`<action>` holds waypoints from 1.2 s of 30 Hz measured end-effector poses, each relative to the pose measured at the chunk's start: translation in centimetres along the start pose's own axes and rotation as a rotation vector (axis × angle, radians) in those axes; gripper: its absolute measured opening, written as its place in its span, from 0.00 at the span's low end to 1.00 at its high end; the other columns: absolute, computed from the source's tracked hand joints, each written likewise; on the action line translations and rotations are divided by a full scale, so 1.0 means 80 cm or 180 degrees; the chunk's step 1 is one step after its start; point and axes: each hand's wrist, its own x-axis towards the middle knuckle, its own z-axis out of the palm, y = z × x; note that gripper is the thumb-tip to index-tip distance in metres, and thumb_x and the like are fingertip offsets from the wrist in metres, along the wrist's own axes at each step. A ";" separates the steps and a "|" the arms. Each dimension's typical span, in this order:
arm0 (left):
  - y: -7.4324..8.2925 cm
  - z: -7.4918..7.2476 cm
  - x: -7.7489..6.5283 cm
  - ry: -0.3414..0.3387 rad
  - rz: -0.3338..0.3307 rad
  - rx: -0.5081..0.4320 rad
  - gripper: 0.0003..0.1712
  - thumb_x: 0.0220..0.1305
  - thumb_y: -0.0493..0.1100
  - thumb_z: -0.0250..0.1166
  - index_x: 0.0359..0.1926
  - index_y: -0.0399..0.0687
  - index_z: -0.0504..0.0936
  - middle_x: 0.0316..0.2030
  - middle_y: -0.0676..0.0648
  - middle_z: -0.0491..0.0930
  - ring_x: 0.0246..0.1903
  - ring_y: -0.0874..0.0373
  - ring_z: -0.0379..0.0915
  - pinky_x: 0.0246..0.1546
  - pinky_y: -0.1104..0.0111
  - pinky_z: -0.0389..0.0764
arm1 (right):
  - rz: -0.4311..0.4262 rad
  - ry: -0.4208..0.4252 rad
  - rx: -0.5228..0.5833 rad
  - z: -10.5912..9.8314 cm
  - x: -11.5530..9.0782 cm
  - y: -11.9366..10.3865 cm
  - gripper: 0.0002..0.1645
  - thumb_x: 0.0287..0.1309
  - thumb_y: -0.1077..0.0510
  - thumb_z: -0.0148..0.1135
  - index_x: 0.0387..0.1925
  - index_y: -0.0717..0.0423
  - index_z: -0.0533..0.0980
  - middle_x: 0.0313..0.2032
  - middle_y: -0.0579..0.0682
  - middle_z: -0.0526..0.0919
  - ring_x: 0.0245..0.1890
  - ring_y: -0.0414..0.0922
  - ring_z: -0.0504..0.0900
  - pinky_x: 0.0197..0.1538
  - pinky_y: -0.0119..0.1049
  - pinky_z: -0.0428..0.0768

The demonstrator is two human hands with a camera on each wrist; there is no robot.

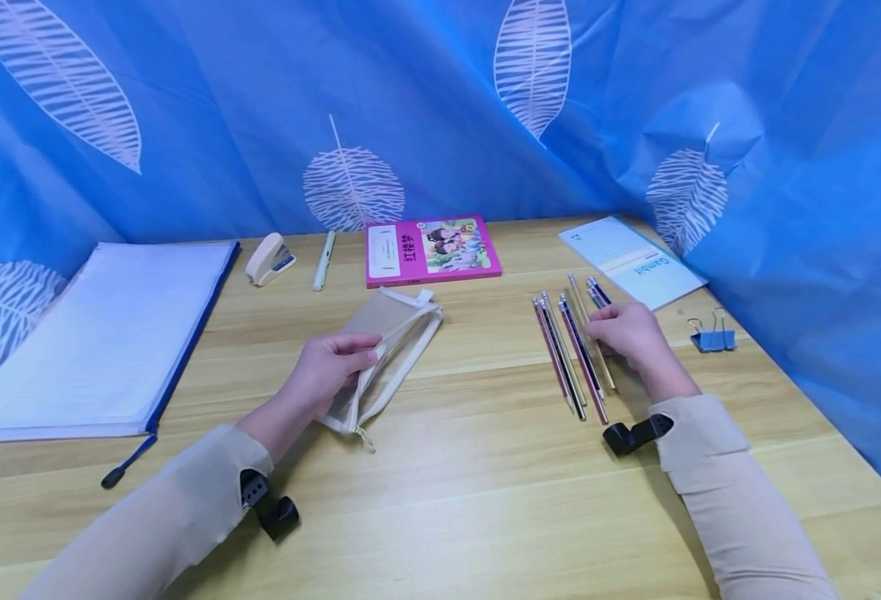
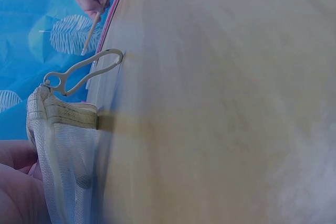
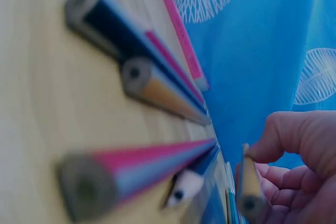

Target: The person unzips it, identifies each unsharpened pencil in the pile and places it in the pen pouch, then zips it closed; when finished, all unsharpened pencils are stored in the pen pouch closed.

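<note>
My left hand (image 1: 323, 367) pinches one side of a mesh zip pouch (image 1: 378, 310), whose mouth gapes toward the right. The pouch has cream edging, and its zip pull (image 2: 86, 72) sticks out at the near end. Over on the right, my right hand (image 1: 631, 337) grips a gold pencil (image 3: 250, 184) between thumb and fingers. In the left wrist view this pencil slants, raised at an angle. Several striped and gold pencils (image 1: 555, 354) lie side by side just left of that hand, with dark ones (image 1: 596, 292) partly behind its fingers.
A pink book (image 1: 402, 271), a pale pen (image 1: 323, 262) and a stapler (image 1: 268, 260) lie along the back. At the left is a white zip folder (image 1: 102, 333) with blue edging. A Gambit notepad (image 1: 628, 258) and blue binder clip (image 1: 713, 339) lie at the right.
</note>
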 end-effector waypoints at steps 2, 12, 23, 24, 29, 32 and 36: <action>0.001 0.000 0.000 -0.0004 0.0008 -0.0005 0.21 0.60 0.33 0.61 0.55 0.39 0.75 0.55 0.38 0.74 0.41 0.62 0.75 0.43 0.70 0.79 | 0.0012 -0.0077 0.0266 0.001 -0.002 -0.004 0.27 0.52 0.62 0.56 0.53 0.71 0.68 0.40 0.56 0.73 0.28 0.39 0.74 0.33 0.29 0.78; 0.002 0.002 -0.002 -0.0042 0.0084 -0.0142 0.21 0.60 0.32 0.60 0.55 0.36 0.74 0.54 0.37 0.75 0.39 0.65 0.75 0.42 0.72 0.79 | -0.0135 -0.0856 0.1509 0.037 -0.022 -0.033 0.30 0.50 0.71 0.51 0.57 0.75 0.60 0.24 0.42 0.73 0.22 0.33 0.73 0.30 0.25 0.79; 0.002 0.005 -0.001 0.0027 0.0080 -0.0114 0.21 0.58 0.32 0.61 0.54 0.38 0.76 0.48 0.40 0.80 0.36 0.65 0.76 0.41 0.72 0.79 | 0.0082 -0.1302 0.2204 0.121 -0.063 -0.078 0.26 0.46 0.73 0.52 0.51 0.69 0.63 0.27 0.49 0.72 0.24 0.38 0.74 0.29 0.28 0.80; 0.002 0.006 -0.001 0.0028 0.0081 -0.0117 0.21 0.58 0.32 0.61 0.54 0.38 0.76 0.47 0.40 0.80 0.36 0.66 0.76 0.41 0.72 0.79 | 0.0105 -0.1328 0.2236 0.128 -0.067 -0.083 0.25 0.46 0.73 0.52 0.50 0.68 0.63 0.27 0.48 0.72 0.24 0.38 0.74 0.28 0.28 0.80; 0.004 0.007 -0.004 0.0039 0.0054 -0.0111 0.21 0.59 0.32 0.61 0.54 0.38 0.76 0.49 0.40 0.79 0.38 0.65 0.75 0.42 0.73 0.79 | 0.0165 -0.1494 0.2293 0.158 -0.083 -0.104 0.21 0.47 0.73 0.52 0.46 0.65 0.65 0.26 0.48 0.73 0.25 0.39 0.74 0.29 0.28 0.80; 0.005 0.008 -0.004 0.0058 0.0024 -0.0091 0.20 0.59 0.32 0.61 0.54 0.39 0.76 0.49 0.39 0.79 0.39 0.64 0.75 0.43 0.73 0.78 | 0.0187 -0.1550 0.2328 0.173 -0.085 -0.111 0.23 0.47 0.73 0.52 0.49 0.67 0.65 0.27 0.48 0.73 0.26 0.40 0.74 0.30 0.29 0.81; 0.007 0.009 -0.005 0.0086 -0.0002 -0.0041 0.20 0.59 0.33 0.62 0.54 0.40 0.77 0.50 0.40 0.78 0.43 0.60 0.74 0.43 0.73 0.78 | 0.0217 -0.1514 0.2441 0.190 -0.080 -0.117 0.25 0.48 0.73 0.51 0.52 0.69 0.65 0.28 0.50 0.74 0.27 0.41 0.75 0.32 0.30 0.81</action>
